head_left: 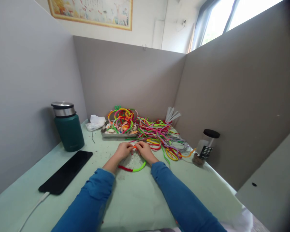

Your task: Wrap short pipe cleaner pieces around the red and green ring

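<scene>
My left hand [124,150] and my right hand [145,150] meet over the table, fingertips pinched together on a small orange pipe cleaner piece [135,147]. Below them curves a pipe cleaner ring [132,170], dark red on its left part and bright green on its right. Its upper part is hidden by my hands. Just beyond my fingers stands a metal tray [119,135] heaped with round pieces and several finished-looking colourful pipe cleaner rings [123,119].
Loose pipe cleaners [157,132] spread right of the tray. A clear black-lidded bottle [206,146] stands farther right. On the left are a green flask [69,129], a phone [66,172] with a white cable, and a tissue pack [96,123]. Grey partitions [130,74] enclose the table.
</scene>
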The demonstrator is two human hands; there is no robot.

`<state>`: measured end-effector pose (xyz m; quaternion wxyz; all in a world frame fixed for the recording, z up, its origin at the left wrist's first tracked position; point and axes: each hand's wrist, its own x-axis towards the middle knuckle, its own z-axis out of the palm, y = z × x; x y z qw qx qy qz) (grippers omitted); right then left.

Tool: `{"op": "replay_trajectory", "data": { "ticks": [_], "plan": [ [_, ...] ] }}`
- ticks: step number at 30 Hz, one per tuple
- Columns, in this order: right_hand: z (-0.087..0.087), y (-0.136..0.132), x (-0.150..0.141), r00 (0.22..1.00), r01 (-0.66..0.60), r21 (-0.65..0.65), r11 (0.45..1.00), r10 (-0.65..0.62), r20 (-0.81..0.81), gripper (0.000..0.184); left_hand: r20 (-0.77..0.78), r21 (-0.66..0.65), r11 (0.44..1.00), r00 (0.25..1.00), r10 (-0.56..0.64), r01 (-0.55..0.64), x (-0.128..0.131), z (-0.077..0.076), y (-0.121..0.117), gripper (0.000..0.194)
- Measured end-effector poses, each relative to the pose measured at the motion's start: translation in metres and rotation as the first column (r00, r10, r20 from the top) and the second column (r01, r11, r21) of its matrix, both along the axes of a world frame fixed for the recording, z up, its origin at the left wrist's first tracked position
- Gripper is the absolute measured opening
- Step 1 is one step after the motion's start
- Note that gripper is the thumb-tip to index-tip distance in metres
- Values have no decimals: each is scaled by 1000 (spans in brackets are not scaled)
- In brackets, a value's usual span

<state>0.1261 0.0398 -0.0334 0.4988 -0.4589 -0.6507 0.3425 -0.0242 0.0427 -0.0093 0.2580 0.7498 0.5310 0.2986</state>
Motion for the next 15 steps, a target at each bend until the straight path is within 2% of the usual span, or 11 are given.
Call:
{"op": "replay_trajectory", "data": {
  "ticks": [5, 10, 15],
  "plan": [
    [0, 1, 0, 1000, 7, 5, 1000, -7, -13, 22, -24, 130, 991, 999, 47, -44, 0, -2, 2, 20],
    [-2, 2, 0, 1000, 13, 1, 1000, -13, -6, 21, -21, 161, 986, 998, 55, -51, -1, -2, 2, 17],
    [-2, 3, 0, 1000, 23, 7, 1000, -23, 2, 21, -96, 206, 979, 995, 32, -12, -2, 0, 1, 19]
  ]
}}
